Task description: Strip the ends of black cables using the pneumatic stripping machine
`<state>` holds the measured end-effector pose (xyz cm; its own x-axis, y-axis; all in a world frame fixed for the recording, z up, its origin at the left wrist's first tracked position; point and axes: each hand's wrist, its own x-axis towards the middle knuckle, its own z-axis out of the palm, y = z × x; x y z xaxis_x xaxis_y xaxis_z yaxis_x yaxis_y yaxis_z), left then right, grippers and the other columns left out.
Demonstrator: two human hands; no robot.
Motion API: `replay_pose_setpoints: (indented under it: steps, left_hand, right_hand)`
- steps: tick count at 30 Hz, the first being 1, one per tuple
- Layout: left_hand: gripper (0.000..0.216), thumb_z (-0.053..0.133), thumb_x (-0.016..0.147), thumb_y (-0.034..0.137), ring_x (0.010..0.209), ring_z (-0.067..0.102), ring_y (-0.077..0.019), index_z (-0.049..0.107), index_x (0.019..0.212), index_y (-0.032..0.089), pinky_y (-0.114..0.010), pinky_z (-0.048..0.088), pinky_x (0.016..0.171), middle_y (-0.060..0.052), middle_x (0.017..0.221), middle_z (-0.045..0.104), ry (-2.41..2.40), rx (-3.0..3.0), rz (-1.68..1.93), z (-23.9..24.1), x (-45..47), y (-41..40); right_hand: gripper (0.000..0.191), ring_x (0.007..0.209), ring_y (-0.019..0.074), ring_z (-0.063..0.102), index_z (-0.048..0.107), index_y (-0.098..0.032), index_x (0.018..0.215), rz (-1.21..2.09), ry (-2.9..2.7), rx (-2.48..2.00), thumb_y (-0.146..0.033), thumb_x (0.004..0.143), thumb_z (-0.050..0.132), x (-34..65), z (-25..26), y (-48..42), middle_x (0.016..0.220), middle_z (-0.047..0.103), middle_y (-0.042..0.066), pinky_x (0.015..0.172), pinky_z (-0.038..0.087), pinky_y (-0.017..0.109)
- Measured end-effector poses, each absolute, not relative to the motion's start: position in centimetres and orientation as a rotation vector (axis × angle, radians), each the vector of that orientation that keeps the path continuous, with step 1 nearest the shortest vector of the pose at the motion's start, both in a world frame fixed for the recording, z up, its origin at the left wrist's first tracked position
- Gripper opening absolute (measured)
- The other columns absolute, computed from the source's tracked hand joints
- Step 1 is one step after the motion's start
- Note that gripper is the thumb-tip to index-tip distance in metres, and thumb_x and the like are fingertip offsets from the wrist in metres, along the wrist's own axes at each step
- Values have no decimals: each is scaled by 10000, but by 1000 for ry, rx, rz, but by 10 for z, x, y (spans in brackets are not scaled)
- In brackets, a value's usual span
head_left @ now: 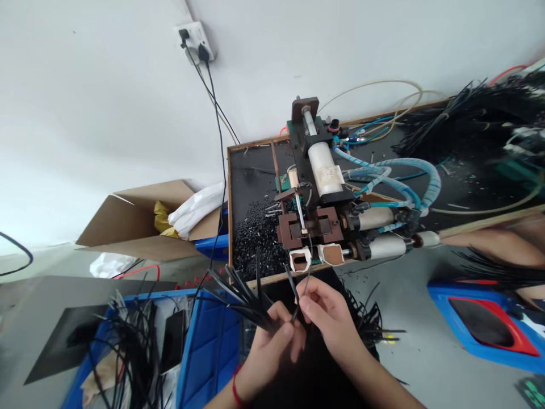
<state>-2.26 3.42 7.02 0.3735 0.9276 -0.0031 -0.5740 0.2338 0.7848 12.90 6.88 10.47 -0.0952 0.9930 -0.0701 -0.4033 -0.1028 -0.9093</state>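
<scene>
A bundle of black cables [247, 296] fans out of my left hand [276, 335], whose fingers are wrapped round it. My right hand [326, 309] pinches one thin black cable [293, 282] just to the right of the bundle. Both hands are close together, in front of the bench edge. Just beyond them stands a pneumatic machine [326, 170] with white cylinders and brown metal jaws [310, 229]. Two white-rimmed pieces [300, 259] sit at its near side, close to my right fingertips. Where the pinched cable ends is hard to make out.
Small black offcuts [259, 233] cover the bench left of the jaws. A blue crate [208, 346] with black cables stands at lower left, a cardboard box [128, 221] behind it. On the right are another person's arm [489, 247] and a blue-and-red stool [464, 324].
</scene>
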Motion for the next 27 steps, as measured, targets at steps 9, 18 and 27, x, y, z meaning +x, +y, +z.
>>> replay_pose_setpoints:
  steps: [9, 18, 27]
  left_hand:
    - [163, 693, 1055, 369, 545, 450, -90, 623, 1012, 228, -265, 468, 652, 56, 691, 595, 572, 810, 1051, 69, -27, 35]
    - [209, 731, 1033, 404, 562, 431, -86, 615, 1007, 232, -248, 409, 647, 68, 685, 552, 574, 814, 991, 69, -27, 36]
    - [237, 743, 1021, 434, 572, 447, -97, 630, 1005, 226, -249, 372, 613, 69, 656, 538, 617, 829, 966, 70, -27, 36]
  right_hand:
    - [275, 395, 61, 437, 703, -198, 865, 1814, -412, -544, -438, 973, 784, 117, 94, 66, 677, 692, -12, 368, 436, 160]
    - [262, 395, 56, 359, 714, -185, 838, 1891, -283, -471, -400, 965, 792, 119, 83, 69, 605, 672, -21, 413, 398, 156]
    - [267, 398, 66, 297, 699, -185, 817, 1945, -255, -441, -392, 950, 800, 121, 82, 75, 548, 628, -33, 419, 347, 170]
